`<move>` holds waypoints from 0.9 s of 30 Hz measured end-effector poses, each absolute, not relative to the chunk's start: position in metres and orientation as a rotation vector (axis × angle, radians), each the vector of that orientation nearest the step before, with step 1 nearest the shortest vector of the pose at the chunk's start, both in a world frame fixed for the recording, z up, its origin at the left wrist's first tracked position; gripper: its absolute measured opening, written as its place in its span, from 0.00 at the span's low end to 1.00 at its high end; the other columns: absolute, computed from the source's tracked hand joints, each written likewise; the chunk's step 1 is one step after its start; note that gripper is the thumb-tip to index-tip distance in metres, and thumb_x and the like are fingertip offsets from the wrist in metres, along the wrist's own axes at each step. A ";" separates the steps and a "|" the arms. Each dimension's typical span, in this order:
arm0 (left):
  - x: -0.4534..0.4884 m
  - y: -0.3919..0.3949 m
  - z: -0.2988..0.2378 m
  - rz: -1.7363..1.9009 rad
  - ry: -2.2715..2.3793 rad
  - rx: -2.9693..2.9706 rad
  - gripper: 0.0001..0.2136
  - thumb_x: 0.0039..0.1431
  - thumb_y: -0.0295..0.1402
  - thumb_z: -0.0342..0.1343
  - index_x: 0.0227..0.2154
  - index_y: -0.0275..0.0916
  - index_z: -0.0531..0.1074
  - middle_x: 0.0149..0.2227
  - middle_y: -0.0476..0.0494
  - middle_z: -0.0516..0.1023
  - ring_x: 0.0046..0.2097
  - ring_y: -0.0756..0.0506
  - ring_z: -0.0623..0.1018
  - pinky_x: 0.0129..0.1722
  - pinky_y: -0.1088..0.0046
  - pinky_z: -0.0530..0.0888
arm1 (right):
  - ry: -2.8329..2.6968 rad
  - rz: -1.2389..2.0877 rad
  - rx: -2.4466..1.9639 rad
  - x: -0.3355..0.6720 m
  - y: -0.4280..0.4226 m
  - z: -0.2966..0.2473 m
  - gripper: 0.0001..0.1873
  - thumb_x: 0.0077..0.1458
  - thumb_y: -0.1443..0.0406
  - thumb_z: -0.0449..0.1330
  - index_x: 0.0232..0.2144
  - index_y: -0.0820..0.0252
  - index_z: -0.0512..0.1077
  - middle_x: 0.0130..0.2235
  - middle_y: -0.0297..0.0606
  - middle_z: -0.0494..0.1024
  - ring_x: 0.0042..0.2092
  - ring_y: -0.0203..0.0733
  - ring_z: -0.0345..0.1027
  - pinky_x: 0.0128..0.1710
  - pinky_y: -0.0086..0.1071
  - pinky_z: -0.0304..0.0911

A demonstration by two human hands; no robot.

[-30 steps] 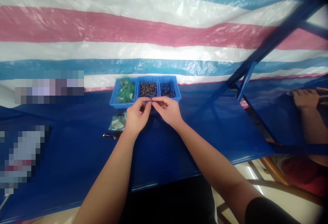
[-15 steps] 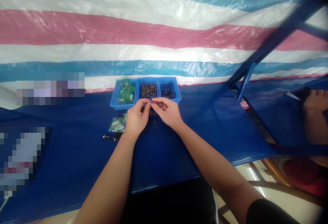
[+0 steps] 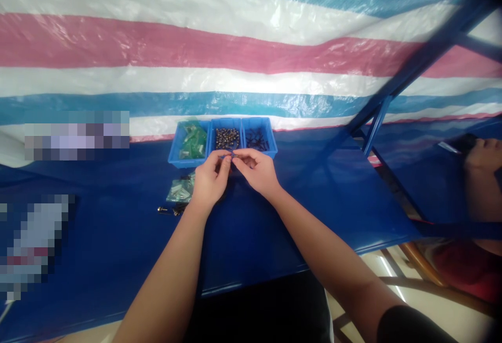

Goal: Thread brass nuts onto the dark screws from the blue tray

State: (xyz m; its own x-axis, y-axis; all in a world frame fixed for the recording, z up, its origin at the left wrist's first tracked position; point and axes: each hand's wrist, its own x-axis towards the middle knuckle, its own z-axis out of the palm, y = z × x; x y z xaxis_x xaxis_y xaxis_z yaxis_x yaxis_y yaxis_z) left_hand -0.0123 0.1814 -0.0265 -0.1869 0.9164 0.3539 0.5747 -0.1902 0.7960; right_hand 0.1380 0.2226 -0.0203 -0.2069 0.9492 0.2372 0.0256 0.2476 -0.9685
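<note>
My left hand (image 3: 213, 176) and my right hand (image 3: 257, 169) meet fingertip to fingertip over the blue table. Both are closed in a pinch around something small that the fingers mostly cover. Just beyond them three blue bins stand side by side. Green plastic bags lie in the left bin (image 3: 176, 147), small brass-coloured metal parts (image 3: 227, 138) fill the middle one, and the right bin (image 3: 273, 147) holds small dark parts (image 3: 255, 139). Beside my left wrist are a clear bag of pale pieces (image 3: 180, 190) and some black-and-gold parts (image 3: 178, 209), partly behind the wrist.
A striped plastic sheet (image 3: 235, 53) hangs behind the blue table (image 3: 314, 212). To the right rises a blue metal frame (image 3: 415, 63). Past it, another person's hand (image 3: 484, 153) is near a dark object. Blurred-out items lie at the left.
My fingertips have shifted very slightly around the small piece between them. Everything else stays where it was.
</note>
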 end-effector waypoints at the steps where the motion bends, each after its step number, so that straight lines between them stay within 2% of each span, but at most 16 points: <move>1: -0.012 0.181 -0.027 1.329 1.724 1.723 0.14 0.68 0.43 0.52 0.48 0.41 0.74 0.27 0.50 0.77 0.29 0.49 0.77 0.34 0.73 0.72 | -1.489 1.143 -0.957 0.138 0.223 -0.020 0.12 0.54 0.60 0.66 0.40 0.57 0.80 0.37 0.37 0.84 0.36 0.38 0.78 0.41 0.35 0.77; 10: -0.012 0.182 -0.027 1.321 1.764 1.757 0.12 0.66 0.42 0.54 0.46 0.42 0.75 0.26 0.51 0.77 0.27 0.50 0.75 0.33 0.74 0.70 | -1.463 1.152 -0.946 0.137 0.223 -0.021 0.11 0.53 0.62 0.67 0.39 0.59 0.80 0.36 0.38 0.84 0.35 0.38 0.78 0.40 0.34 0.77; 27: -0.012 0.183 -0.030 1.325 1.778 1.761 0.12 0.67 0.42 0.53 0.45 0.40 0.75 0.27 0.50 0.78 0.27 0.50 0.76 0.33 0.74 0.71 | -1.473 1.158 -0.978 0.138 0.223 -0.021 0.10 0.53 0.61 0.67 0.39 0.57 0.80 0.37 0.37 0.85 0.37 0.39 0.79 0.42 0.35 0.77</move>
State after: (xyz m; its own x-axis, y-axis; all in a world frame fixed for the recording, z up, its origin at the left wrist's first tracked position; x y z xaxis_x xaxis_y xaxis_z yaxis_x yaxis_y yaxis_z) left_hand -0.0123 0.1834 -0.0296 -0.1974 0.9050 0.3769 0.6198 -0.1827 0.7632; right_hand 0.1376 0.2228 -0.0205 -0.1921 0.9582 0.2120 0.0200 0.2198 -0.9753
